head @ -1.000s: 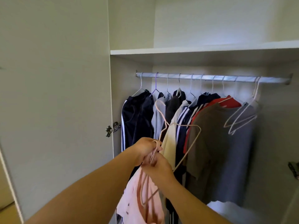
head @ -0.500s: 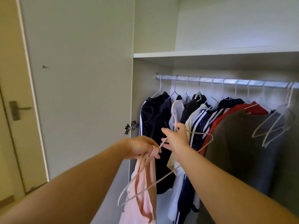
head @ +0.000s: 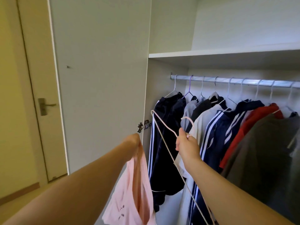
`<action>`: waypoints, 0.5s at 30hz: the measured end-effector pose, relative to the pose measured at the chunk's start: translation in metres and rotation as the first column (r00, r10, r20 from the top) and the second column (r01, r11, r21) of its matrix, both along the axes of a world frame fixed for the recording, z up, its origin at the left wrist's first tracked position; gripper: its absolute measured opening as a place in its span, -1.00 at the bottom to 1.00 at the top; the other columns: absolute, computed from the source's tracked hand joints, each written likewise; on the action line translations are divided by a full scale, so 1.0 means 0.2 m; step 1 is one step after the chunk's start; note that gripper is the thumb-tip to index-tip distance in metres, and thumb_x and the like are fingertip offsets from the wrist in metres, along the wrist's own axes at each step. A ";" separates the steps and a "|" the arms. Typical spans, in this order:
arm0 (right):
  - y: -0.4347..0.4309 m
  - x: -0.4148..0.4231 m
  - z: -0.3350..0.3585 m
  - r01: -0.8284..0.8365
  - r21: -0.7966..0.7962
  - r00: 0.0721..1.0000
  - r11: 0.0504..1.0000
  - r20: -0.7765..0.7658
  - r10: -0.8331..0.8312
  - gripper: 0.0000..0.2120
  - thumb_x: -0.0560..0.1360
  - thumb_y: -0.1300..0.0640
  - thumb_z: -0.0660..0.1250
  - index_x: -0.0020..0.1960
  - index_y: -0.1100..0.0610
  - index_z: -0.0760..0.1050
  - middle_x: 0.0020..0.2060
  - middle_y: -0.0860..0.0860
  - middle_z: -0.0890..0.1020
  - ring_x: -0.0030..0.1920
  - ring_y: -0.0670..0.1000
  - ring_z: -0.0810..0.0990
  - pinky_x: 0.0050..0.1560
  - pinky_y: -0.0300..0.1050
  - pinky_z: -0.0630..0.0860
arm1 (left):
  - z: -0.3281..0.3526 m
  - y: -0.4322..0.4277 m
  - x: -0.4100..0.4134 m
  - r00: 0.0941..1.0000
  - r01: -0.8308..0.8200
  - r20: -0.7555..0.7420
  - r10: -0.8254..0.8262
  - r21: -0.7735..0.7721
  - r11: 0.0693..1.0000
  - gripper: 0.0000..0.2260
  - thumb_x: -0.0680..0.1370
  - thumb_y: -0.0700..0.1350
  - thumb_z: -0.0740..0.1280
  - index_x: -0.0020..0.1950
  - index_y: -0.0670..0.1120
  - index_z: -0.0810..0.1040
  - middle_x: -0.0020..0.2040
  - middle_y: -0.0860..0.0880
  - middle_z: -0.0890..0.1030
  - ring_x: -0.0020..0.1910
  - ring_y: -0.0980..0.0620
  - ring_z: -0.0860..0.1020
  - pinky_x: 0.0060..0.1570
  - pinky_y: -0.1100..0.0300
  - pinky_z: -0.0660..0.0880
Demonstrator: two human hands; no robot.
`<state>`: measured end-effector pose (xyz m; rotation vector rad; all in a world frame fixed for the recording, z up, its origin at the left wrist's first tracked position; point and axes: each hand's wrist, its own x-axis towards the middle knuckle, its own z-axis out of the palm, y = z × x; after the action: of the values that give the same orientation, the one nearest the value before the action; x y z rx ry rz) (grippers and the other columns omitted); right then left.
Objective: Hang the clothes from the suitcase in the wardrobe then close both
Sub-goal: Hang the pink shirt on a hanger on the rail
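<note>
At 6 o'clock of view, crumpled pale pink fabric garment (head: 129,192) is clenched by left hand (head: 134,140), hung below fist, before open white wardrobe door (head: 100,78). At 3 o'clock from it, thin pink wire hanger (head: 188,117) is grasped below hook by right hand (head: 186,143), tilted before hung navy striped jacket (head: 168,127). Silver metal rail (head: 235,81) is seen at 2 o'clock.

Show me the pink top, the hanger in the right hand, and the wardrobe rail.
pink top (head: 131,197), head view, on the fabric hanging down.
hanger (head: 187,118), head view, on the curve of its hook.
wardrobe rail (head: 235,81), head view, on bare bar between hooks.
</note>
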<state>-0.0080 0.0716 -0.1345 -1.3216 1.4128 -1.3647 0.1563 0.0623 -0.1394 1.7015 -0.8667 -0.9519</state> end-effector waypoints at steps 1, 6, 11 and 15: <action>0.00 -0.02 -0.01 -0.016 -0.003 1.000 1.000 0.025 0.016 -0.64 0.62 -0.04 0.08 -0.26 0.11 0.39 -0.47 0.06 0.42 -0.42 0.01 0.38 -0.34 -0.15 0.32 | 0.00 0.00 -0.01 1.000 -0.005 -0.029 0.004 -0.011 1.000 -0.68 0.58 -0.27 0.00 -0.37 -0.19 0.27 -0.40 -0.14 0.32 -0.45 -0.06 0.31 -0.42 0.18 0.26; -0.01 -0.13 -0.04 0.007 0.068 0.977 0.998 0.214 -0.021 -0.76 0.61 0.12 0.09 -0.18 0.13 0.41 -0.65 0.01 0.51 -0.44 -0.01 0.31 -0.35 -0.21 0.25 | 0.05 -0.03 0.00 0.997 -0.067 -0.033 0.066 -0.042 0.997 -0.75 0.60 -0.21 0.05 -0.25 -0.20 0.37 -0.30 -0.14 0.41 -0.36 -0.07 0.39 -0.34 0.16 0.35; 0.00 -0.24 -0.05 0.098 0.086 0.951 0.991 0.286 -0.119 -0.68 0.58 0.18 0.19 -0.35 0.18 0.41 -0.70 -0.04 0.37 -0.46 -0.01 0.27 -0.37 -0.20 0.23 | 0.03 -0.05 0.13 0.982 -0.188 0.027 0.188 0.001 0.982 -0.69 0.59 -0.22 0.12 0.26 -0.33 0.45 0.19 -0.29 0.52 0.22 -0.23 0.50 0.05 0.09 0.44; -0.01 -0.28 -0.05 0.113 0.110 0.966 0.988 0.219 -0.135 -0.63 0.56 0.14 0.26 -0.41 0.18 0.38 -0.77 -0.08 0.31 -0.48 0.01 0.27 -0.42 -0.18 0.20 | 0.02 -0.05 0.18 0.971 -0.220 0.096 0.217 0.016 0.975 -0.70 0.57 -0.25 0.12 0.27 -0.32 0.37 0.08 -0.26 0.53 0.14 -0.23 0.51 0.13 0.02 0.45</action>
<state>-0.0641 0.0686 -0.1454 -0.9949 1.4043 -1.4588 0.1914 0.0519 -0.1355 1.8337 -0.7110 -0.7433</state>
